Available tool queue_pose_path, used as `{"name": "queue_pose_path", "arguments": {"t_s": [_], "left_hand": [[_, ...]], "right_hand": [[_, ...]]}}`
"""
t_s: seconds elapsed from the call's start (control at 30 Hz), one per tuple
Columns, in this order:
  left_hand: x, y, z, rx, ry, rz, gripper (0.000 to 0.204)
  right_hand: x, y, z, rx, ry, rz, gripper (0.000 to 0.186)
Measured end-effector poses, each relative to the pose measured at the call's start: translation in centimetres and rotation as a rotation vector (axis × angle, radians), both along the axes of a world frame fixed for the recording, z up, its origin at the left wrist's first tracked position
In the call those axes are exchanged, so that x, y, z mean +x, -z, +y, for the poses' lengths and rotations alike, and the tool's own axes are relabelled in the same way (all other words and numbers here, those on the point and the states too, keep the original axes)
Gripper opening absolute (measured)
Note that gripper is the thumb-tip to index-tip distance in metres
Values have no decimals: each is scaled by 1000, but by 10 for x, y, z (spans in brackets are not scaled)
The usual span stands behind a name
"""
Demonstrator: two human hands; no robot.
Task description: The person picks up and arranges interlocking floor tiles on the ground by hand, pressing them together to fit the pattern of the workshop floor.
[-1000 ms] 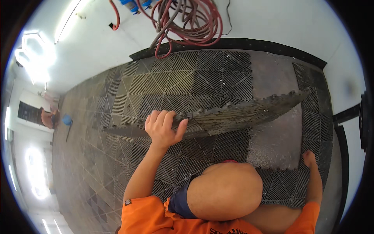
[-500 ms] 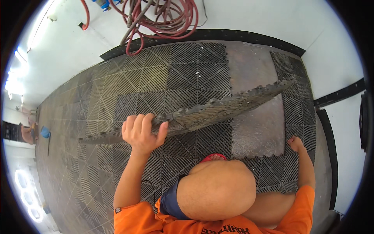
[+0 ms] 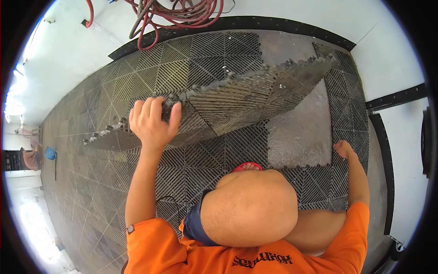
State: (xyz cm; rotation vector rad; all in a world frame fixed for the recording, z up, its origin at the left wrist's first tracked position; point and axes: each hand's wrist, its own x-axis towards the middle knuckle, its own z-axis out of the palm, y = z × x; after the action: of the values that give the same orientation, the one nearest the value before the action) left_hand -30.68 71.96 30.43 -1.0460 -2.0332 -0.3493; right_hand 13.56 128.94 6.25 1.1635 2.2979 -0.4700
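Observation:
My left hand [image 3: 154, 116] grips the upper edge of a raised panel of joined dark ribbed floor tiles [image 3: 235, 102]. The panel stands tilted on edge across the middle of the view, tabs along its top. To the right, beside a bare grey floor strip [image 3: 296, 141], my right hand [image 3: 342, 150] is closed at the ribbed tiles [image 3: 349, 96]; I cannot make out what, if anything, its fingers hold. My bent knee [image 3: 248, 205] and a red sandal [image 3: 242, 168] are below the panel.
Coiled red hoses [image 3: 178, 13] hang on the white wall above black trim [image 3: 232, 23]. Another person [image 3: 30, 160] is at the far left near a blue object [image 3: 51, 153]. A white wall with black trim [image 3: 394, 93] borders the right.
The raised panel and my left hand have moved up in the picture and a little left, with more of the panel's face showing. The view has shifted too; my right hand stays low at the right.

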Motion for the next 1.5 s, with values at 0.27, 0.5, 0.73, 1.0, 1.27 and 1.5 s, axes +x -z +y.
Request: {"name": "queue_pose_path", "arguments": {"t_s": [0.27, 0.5, 0.73, 1.0, 1.27, 1.5], "left_hand": [[-30, 0, 16, -80, -21, -106, 32], [-72, 8, 29, -160, -122, -197, 40], [-61, 2, 46, -99, -102, -198, 39], [-35, -4, 55, -185, -119, -230, 39], [-11, -11, 54, -287, -152, -333, 36], [29, -15, 57, -264, -183, -408, 34]], "right_hand": [[23, 17, 11, 77, -60, 139, 34], [10, 8, 5, -11, -46, 68, 34], [-5, 32, 0, -29, -232, 16, 43], [-78, 55, -42, -216, -484, 152, 47], [-146, 55, -57, -273, -458, 305, 36], [-257, 88, -163, -227, 371, 698, 49]]}}
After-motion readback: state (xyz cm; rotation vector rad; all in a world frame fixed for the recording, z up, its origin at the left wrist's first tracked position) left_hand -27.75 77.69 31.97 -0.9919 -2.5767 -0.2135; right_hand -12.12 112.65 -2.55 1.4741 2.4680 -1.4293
